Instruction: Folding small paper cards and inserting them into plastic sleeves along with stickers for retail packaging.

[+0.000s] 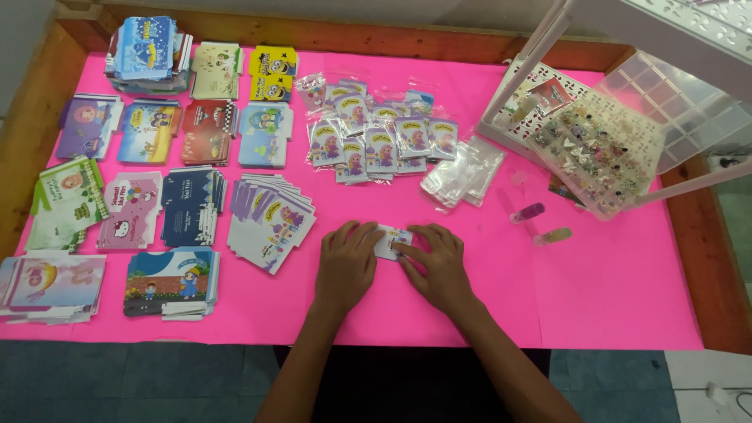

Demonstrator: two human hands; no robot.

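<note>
Two bare hands meet at the middle of the pink table cover (pixel 611 298), seen from the head camera looking down. The left hand (pixel 346 262) lies palm down with its fingers close together, their tips resting on the left edge of a small printed card (pixel 389 241). The right hand (pixel 439 262) lies palm down as well, fingers slightly spread, the fingertips (pixel 403 249) pressing on the right part of the same card. The card lies flat on the cover between the two hands, mostly white with a coloured picture, and partly hidden under the fingers. Whether it is being folded or only held flat, I cannot tell.

Just left of the left hand sits a fanned stack of purple-and-white cards (pixel 270 219). Further left, more stacks of printed cards (pixel 149 133) in blue, red, green and pink lie in rows to the table's left edge. Beyond the hands, a cluster of small clear packets with cartoon cards inside (pixel 376 133) is spread over the cover, and beside it lies a pile of empty clear bags (pixel 462 172). At the far right stands a white perforated rack (pixel 548 47), with a clear compartment box of small trinkets (pixel 599 153) leaning on it. Two small clips (pixel 540 223), one purple and one yellowish, lie near the right hand but apart from it.
</note>
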